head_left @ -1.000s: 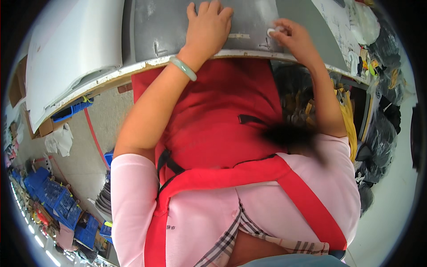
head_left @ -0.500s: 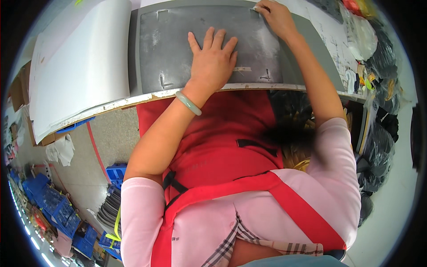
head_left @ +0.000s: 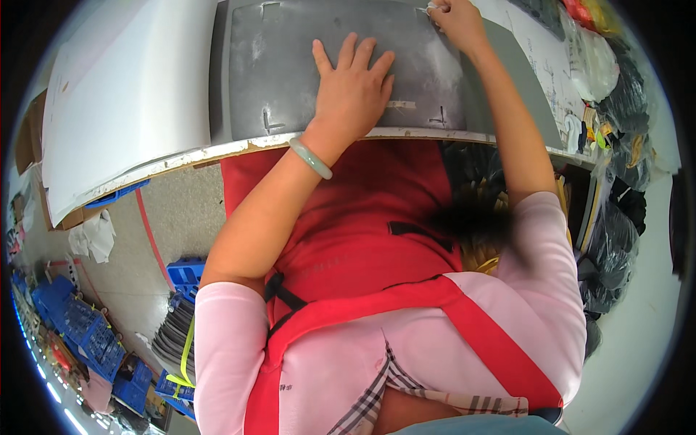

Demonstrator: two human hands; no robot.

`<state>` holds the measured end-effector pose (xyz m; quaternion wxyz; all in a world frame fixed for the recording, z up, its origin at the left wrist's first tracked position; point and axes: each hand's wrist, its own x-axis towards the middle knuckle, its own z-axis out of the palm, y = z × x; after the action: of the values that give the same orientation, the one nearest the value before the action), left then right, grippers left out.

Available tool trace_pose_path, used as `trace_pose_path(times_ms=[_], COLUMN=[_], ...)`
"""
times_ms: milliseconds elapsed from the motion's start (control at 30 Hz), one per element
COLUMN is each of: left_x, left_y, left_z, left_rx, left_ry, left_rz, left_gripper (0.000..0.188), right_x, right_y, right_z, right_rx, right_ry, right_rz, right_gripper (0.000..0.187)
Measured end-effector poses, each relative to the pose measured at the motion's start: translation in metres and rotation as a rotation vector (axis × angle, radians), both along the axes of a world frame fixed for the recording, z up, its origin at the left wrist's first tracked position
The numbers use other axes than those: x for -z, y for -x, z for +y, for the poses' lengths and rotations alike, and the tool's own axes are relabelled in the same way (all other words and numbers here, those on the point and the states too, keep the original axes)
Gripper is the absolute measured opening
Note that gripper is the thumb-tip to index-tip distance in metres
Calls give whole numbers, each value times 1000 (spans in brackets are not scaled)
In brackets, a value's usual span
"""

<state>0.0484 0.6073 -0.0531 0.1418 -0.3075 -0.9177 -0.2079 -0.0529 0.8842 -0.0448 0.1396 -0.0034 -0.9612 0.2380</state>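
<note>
A dark grey, smooth template sheet with L-shaped cut-outs near its corners lies on a larger grey sheet of material. White powdery smudges surround the cut-outs. My left hand rests flat on the template with fingers spread, a pale green bangle on its wrist. At the template's far right corner, my right hand pinches a small white piece, which looks like chalk, against the cut-out there. My fingers partly cover that piece.
A large curling white sheet covers the table's left side. Its worn front edge runs close before my red apron. Black plastic bags crowd the right side. Blue crates stand on the floor at lower left.
The whole view has shifted slightly, with the table sitting a little higher in the picture. My left hand stays flat on the template, and my right hand remains at the far right corner.
</note>
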Motion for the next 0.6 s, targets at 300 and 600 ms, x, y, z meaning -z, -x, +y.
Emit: trace_pose_path(times_ms=[300, 600], left_x=[4, 10], left_y=[0, 1], left_z=[1, 2], left_rx=[-19, -12], left_ry=[-29, -105], left_rz=[27, 17], left_gripper=[36, 41], right_x=[-49, -14], right_y=[10, 65], right_z=[-75, -211], right_rx=[-61, -512], right_ry=[485, -13], right_rz=[-195, 52], right_gripper=[15, 20])
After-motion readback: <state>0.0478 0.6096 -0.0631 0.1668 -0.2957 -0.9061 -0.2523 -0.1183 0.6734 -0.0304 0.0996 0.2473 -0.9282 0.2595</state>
